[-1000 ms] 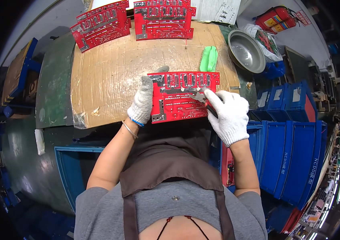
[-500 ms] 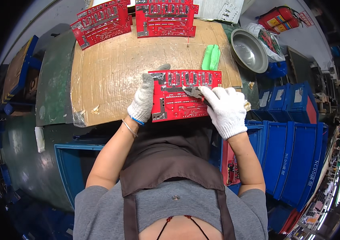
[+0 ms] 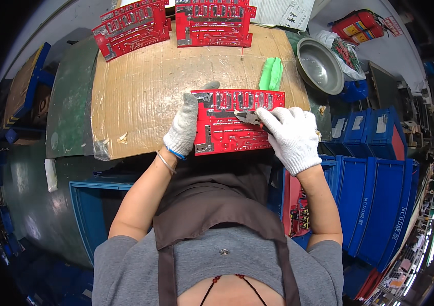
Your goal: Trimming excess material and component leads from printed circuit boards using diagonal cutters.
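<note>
A red circuit board (image 3: 227, 135) with rows of silvery solder patches is held at the table's near edge, its soldered face toward me. My left hand (image 3: 184, 120), in a white knitted glove with a greyish palm, grips the board's left edge; some of its fingers are hidden behind the board. My right hand (image 3: 293, 137), gloved in white, is closed round a pair of cutting pliers (image 3: 248, 118). The pliers' jaws rest at or just over the solder side near the board's middle; whether they touch is unclear. Most of their handles are hidden in the glove.
Cardboard (image 3: 140, 97) covers the tabletop. More red boards (image 3: 133, 33) stand at the back left, others (image 3: 213, 25) at back centre. A green bundle (image 3: 271, 74) and a metal bowl (image 3: 320, 66) lie to the right. Blue bins (image 3: 380, 199) stack at right, below a red fire extinguisher (image 3: 355, 25).
The right hand and pliers have shifted very slightly to the right and down. The left hand keeps its hold on the board, and the whole view has moved a little.
</note>
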